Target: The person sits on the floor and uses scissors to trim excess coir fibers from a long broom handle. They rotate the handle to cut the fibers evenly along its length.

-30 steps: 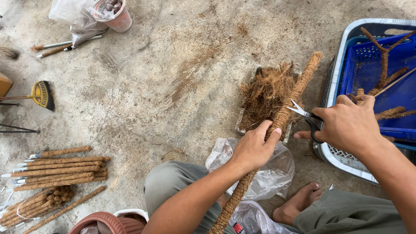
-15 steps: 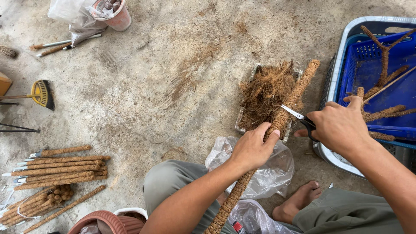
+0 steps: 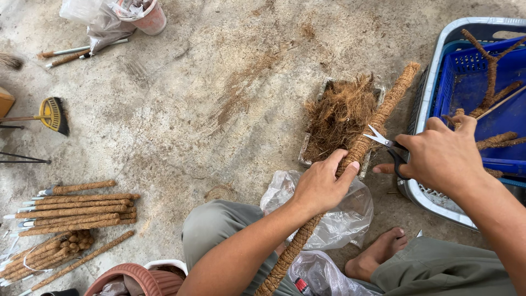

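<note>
Soft, even daylight fills the scene, with only faint shadows on the concrete floor (image 3: 219,109). Focus is sharp throughout. Wide-angle distortion bends the frame edges.

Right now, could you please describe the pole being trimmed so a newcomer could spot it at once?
Start at the blue basket on the right; just left of it lies a tray of loose brown fibre. Across that tray slants a long fibre-wrapped pole, gripped by the left hand, with scissors in the right hand at its side. The other poles lie untouched.
</note>
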